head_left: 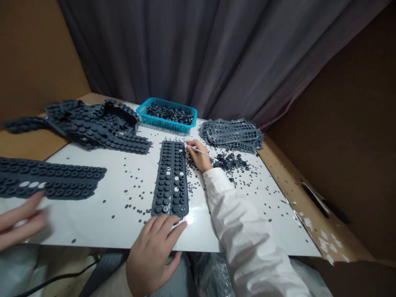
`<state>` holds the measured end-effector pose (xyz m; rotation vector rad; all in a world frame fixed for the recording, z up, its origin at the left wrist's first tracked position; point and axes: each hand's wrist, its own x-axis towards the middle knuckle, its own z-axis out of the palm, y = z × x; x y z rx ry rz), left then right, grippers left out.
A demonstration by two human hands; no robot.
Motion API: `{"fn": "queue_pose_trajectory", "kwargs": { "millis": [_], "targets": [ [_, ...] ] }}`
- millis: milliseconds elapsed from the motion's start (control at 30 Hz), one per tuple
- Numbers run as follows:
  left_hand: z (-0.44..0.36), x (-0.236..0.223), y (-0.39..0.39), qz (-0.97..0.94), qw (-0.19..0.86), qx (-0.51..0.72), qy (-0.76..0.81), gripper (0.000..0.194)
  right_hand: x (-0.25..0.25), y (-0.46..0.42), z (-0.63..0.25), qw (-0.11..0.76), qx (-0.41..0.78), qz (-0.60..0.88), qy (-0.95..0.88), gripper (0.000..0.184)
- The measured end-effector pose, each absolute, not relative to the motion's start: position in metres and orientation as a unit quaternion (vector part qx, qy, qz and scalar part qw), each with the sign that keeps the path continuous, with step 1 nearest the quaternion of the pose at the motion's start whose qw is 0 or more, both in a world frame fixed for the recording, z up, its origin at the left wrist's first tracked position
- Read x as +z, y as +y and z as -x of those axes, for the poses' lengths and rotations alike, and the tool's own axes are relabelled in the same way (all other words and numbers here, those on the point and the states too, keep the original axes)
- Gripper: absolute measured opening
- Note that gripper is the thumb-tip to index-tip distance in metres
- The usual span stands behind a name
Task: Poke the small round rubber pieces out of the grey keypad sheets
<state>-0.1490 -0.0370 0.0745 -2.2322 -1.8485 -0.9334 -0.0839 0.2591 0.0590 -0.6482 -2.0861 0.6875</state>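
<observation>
A dark rubber sheet (170, 181) with rows of round raised pieces lies lengthwise in front of me on the white tabletop. Several of its spots show white. My left hand (154, 251) rests on the sheet's near end, fingers stretched out and holding nothing. Pinched in my right hand (199, 156) is a thin white stick (206, 154); its tip is by the sheet's far right corner. I cannot make out whether the tip touches. Beside that hand is a heap of small black rubber bits (232, 162).
A blue basket (145, 117) of black pieces stands at the back. Perforated sheets (232, 134) are stacked right of it; more sheets (95, 123) pile up left. Another person's hand (24, 220) is near a second studded sheet (68, 177). Paper scraps (332, 247) lie far right.
</observation>
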Motion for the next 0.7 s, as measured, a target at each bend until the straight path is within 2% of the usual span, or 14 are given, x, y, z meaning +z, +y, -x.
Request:
{"fn": "queue_pose_trajectory", "kwargs": {
  "millis": [700],
  "targets": [
    [0.1496, 0.0789, -0.0362, 0.734, 0.002, -0.304, -0.608, 0.041, 0.062, 0.2563, 0.0837, 0.423, 0.283, 0.26, -0.821, 0.021]
  ]
}}
